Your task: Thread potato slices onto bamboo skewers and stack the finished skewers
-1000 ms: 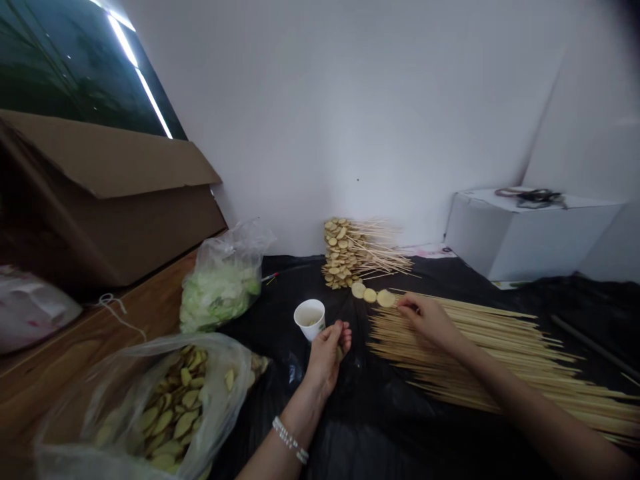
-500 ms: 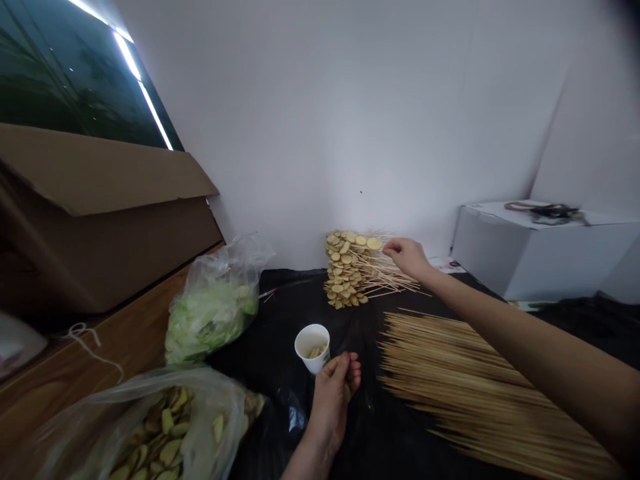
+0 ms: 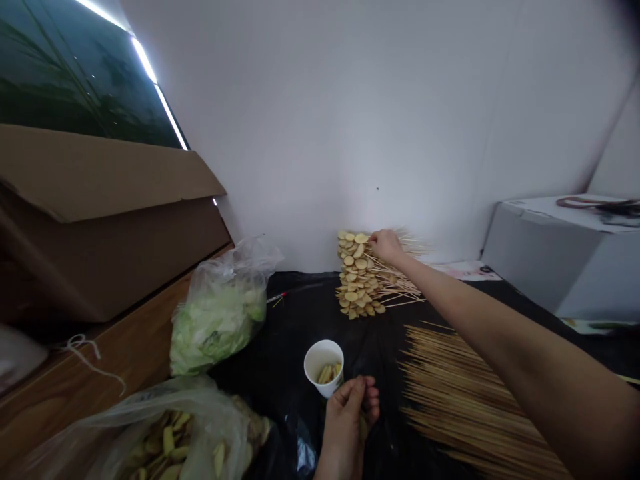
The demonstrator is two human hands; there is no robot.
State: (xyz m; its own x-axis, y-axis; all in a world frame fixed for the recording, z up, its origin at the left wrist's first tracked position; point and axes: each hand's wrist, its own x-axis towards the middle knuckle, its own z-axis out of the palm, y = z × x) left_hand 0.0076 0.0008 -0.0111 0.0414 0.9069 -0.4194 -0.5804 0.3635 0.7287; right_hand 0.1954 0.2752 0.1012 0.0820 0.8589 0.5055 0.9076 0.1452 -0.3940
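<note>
My right hand (image 3: 385, 245) reaches far forward onto the top of a stack of skewered yellow slices (image 3: 359, 277) against the white wall; its fingers are curled on the top skewer there. My left hand (image 3: 350, 413) rests low on the black plastic sheet (image 3: 290, 320), fingers pinched together around a small piece I cannot make out, just right of a white paper cup (image 3: 324, 365) holding a few slices. A wide pile of bare bamboo skewers (image 3: 465, 407) lies under my right forearm.
A clear bag of green leaves (image 3: 220, 313) and a clear bag of yellow slices (image 3: 165, 440) lie at the left. A big cardboard box (image 3: 100, 220) stands on the wooden ledge. A white box (image 3: 555, 253) sits at the right.
My right hand carried a filled skewer from the bare-skewer pile up to the stack at the wall and now rests on its top. My left hand stayed by the cup.
</note>
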